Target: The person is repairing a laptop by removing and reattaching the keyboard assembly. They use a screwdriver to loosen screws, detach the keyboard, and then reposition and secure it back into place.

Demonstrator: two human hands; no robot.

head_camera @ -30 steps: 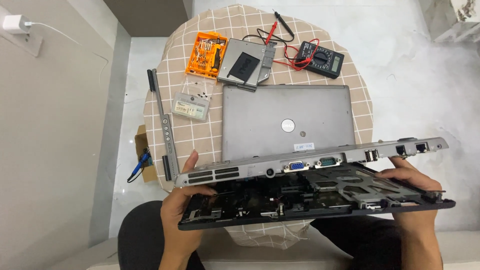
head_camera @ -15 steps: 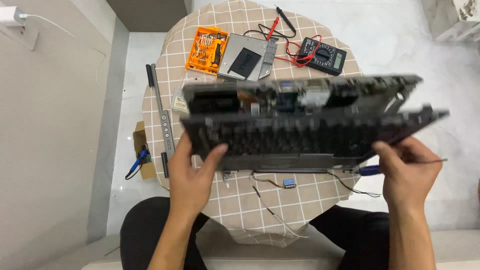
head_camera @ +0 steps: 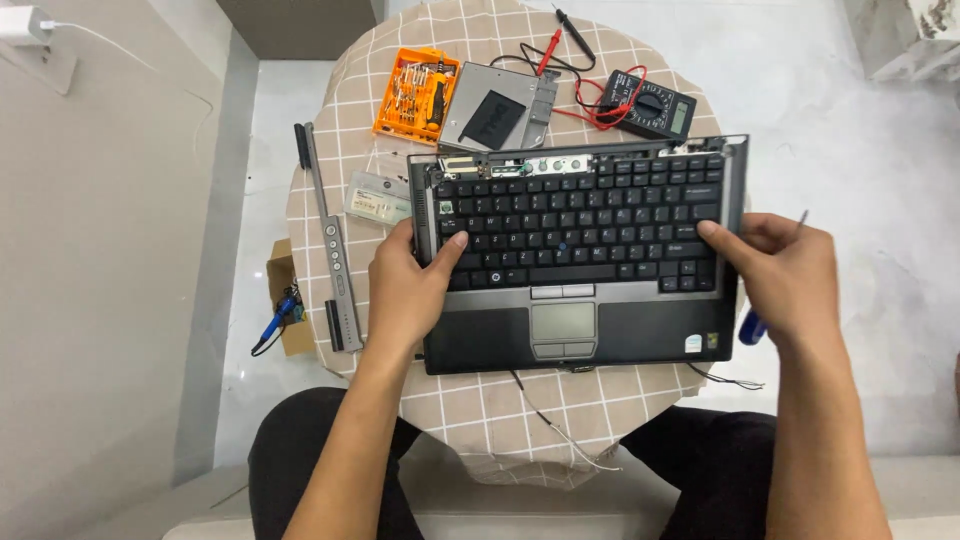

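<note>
Both forearms reach up from six o'clock, bare and nearly parallel. The left hand [head_camera: 412,290] lies palm down, fingers together and curled, thumb stretched toward two o'clock. The right hand [head_camera: 785,275] sits at three o'clock of it, well apart, palm down, fingers bent toward nine o'clock, with a thin tool gripped in its fist.

arms: we see two bare arms, no sleeves | hands: our left hand [head_camera: 405,295] and right hand [head_camera: 785,285] have no gloves, no rings | legs: we wear black trousers [head_camera: 300,460]
</note>
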